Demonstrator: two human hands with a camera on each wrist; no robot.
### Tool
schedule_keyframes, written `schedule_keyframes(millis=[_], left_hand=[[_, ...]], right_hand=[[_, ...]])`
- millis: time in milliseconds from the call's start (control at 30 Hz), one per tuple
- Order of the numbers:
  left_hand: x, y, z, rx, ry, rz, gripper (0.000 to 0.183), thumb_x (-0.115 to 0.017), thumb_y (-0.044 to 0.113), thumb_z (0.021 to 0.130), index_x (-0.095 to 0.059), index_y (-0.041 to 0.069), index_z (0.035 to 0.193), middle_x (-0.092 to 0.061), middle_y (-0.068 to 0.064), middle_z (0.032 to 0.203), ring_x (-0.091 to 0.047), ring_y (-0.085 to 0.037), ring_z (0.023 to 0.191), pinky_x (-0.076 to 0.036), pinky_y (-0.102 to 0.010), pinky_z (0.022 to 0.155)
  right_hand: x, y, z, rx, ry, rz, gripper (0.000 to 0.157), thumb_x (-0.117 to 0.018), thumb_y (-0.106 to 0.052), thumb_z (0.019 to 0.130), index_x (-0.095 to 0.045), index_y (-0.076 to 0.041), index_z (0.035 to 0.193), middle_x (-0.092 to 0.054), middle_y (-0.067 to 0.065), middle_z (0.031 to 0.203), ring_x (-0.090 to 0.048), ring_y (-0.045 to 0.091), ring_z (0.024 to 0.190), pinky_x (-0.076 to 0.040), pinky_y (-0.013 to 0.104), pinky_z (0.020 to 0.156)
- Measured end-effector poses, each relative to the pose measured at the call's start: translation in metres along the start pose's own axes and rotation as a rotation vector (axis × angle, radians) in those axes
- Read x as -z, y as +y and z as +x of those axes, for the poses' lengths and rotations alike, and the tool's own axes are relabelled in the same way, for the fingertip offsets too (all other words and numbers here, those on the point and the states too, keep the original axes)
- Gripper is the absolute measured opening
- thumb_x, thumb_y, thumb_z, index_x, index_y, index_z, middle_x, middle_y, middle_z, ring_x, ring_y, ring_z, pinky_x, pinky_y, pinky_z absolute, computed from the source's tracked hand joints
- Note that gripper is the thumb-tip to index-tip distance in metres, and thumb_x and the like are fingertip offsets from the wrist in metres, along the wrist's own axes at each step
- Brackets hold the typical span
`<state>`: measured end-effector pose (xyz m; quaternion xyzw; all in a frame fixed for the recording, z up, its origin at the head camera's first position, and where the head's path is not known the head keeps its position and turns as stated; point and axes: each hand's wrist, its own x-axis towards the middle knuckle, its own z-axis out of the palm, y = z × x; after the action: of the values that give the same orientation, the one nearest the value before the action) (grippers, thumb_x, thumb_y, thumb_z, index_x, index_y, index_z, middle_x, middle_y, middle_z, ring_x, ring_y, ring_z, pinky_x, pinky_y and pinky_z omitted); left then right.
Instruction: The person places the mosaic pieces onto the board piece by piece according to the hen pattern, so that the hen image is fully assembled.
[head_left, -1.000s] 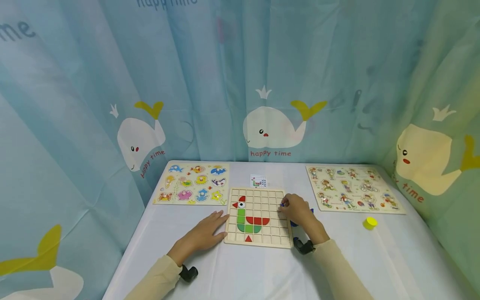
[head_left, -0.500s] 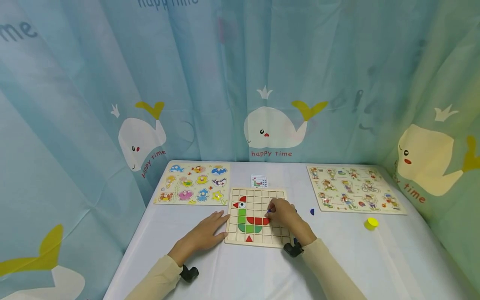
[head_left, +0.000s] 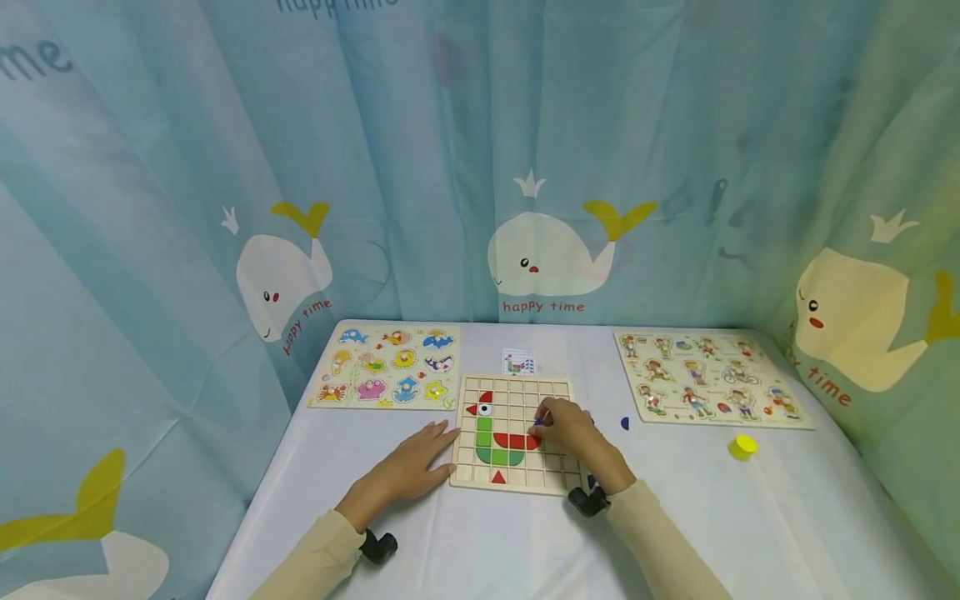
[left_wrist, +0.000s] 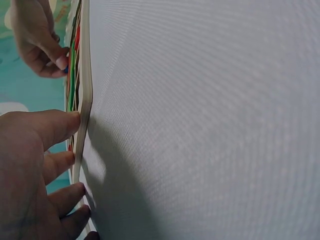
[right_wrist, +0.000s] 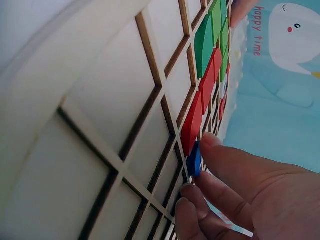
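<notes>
A wooden grid board (head_left: 465, 457) lies mid-table in the head view, with red and green pieces and a round eye piece set in it as a bird. In the right wrist view, thumb and fingers of my right hand (right_wrist: 235, 192) pinch a small blue piece (right_wrist: 194, 159), just beside the end red piece (right_wrist: 192, 125). The head view has this right hand (head_left: 566, 429) over the board's right half, hiding some cells. My left hand (head_left: 411, 467) rests at the board's left edge, fingers spread; in the left wrist view its fingertips touch the rim.
Behind the board lies a small bird picture card (head_left: 518, 362). Picture puzzle boards stand back left (head_left: 386, 380) and back right (head_left: 716, 423). A yellow cylinder (head_left: 742, 447) and a blue half-round piece (head_left: 626, 423) are to the right. More blue bits are partly hidden by the right arm.
My right hand has moved left from the board's right edge to beside the red row, carrying the blue piece. Over the last half second it stays nearly still. The left hand keeps its place.
</notes>
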<state>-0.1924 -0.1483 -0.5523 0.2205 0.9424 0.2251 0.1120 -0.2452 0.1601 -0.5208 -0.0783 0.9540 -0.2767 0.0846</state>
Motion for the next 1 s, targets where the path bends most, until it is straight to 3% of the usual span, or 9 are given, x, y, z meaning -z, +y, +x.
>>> schedule_keyframes(millis=[433,1000], left_hand=[[0.0002,-0.0001,-0.0006,-0.007,0.001,-0.004,0.063,-0.060,0.039,0.106,-0.042,0.018,0.163,-0.034,-0.012,0.171,-0.028,-0.037,0.160,-0.030,-0.058,0.128],[0.0009,0.0006,-0.0017,-0.005,0.005,-0.012,0.063,-0.059,0.039,0.107,-0.042,0.018,0.163,-0.033,-0.011,0.172,-0.028,-0.036,0.160,-0.029,-0.058,0.128]], right_hand=[[-0.0035,0.0008,-0.0020,0.062,0.038,-0.039,0.008,-0.077,-0.010,0.096,-0.069,-0.008,0.096,-0.067,0.002,0.084,-0.060,0.019,0.079,-0.043,0.051,0.083],[-0.0086,0.0004,-0.0048,0.035,0.015,0.074,0.007,-0.074,-0.008,0.098,-0.068,-0.004,0.100,-0.068,0.003,0.088,-0.059,0.016,0.078,-0.054,0.035,0.072]])
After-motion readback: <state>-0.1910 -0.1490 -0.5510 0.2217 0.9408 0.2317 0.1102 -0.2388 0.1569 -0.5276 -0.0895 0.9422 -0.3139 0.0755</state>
